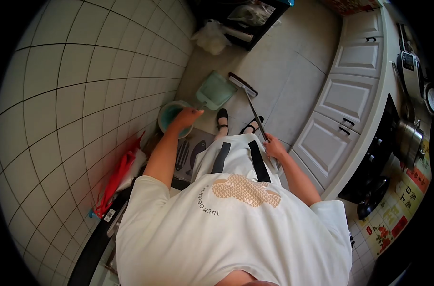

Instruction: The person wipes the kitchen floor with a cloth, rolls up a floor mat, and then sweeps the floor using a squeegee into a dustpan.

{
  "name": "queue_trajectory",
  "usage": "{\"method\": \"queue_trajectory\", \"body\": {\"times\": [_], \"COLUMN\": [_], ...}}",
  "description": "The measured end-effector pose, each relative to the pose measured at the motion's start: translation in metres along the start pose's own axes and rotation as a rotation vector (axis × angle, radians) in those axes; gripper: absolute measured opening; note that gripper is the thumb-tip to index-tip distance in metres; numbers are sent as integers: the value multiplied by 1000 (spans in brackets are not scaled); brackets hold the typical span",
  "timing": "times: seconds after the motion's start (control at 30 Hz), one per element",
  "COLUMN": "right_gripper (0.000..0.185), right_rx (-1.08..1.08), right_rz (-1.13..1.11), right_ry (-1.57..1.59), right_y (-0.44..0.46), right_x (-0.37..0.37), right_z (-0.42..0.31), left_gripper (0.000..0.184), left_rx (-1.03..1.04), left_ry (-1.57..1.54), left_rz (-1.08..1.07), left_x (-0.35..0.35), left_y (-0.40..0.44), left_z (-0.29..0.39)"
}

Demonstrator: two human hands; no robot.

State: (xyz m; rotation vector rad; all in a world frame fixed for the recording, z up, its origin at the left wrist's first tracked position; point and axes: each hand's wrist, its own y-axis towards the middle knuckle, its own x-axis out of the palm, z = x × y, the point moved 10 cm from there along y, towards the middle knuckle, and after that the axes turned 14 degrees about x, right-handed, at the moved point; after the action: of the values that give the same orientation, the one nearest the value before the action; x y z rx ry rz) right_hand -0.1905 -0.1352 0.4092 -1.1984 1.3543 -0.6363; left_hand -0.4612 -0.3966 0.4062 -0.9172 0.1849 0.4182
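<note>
The nearest worry, to my eye, is the right hand (274, 147): if its grip slackened, the broom (252, 106) might tip, as that hand alone has its fingers wrapped round the stick. The stick slants down past the right foot (251, 126), so a careless step could catch it. On the other side, the left hand (191, 116) is mostly curled, out near the pale green dustpan (216, 90); I cannot tell whether it has hold of a handle, and a poor hold could let the pan skid. Right by that wrist stands a bucket (164, 114), which a swing of the arm or a sideways foot might knock. Farther out, the broom's head lies at the dustpan's edge, perhaps touching, where too hard a push could shove the pan askew
</note>
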Motion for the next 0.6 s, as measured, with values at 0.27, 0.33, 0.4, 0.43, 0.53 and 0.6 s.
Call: {"method": "queue_trajectory", "body": {"times": [0.27,0.33,0.4,0.43,0.53,0.6], "right_gripper": [50,50,51,52,49,50], "right_rx": [-476,-202,-231,-259,-203,-151], "right_rz": [235,31,50,72,74,63], "right_ry": [-56,-160,-241,-320,-512,-528], "right_y": [-40,-12,22,36,58,46], "right_x": [-28,-16,-3,3,15,11], "right_z": [-74,-93,-118,-132,-169,-177], "left_gripper": [55,55,54,54,54,53], "left_rx": [10,37,-82,-85,-94,-22], "left_ry": [-23,-19,-116,-116,-133,-135], "left_rz": [36,79,73,73,87,49], "left_x": [-5,-10,-8,-8,-7,-5], "left_y": [-28,-38,-50,-51,-51,-48], "left_z": [-15,-11,-16,-19,-29,-21]}}
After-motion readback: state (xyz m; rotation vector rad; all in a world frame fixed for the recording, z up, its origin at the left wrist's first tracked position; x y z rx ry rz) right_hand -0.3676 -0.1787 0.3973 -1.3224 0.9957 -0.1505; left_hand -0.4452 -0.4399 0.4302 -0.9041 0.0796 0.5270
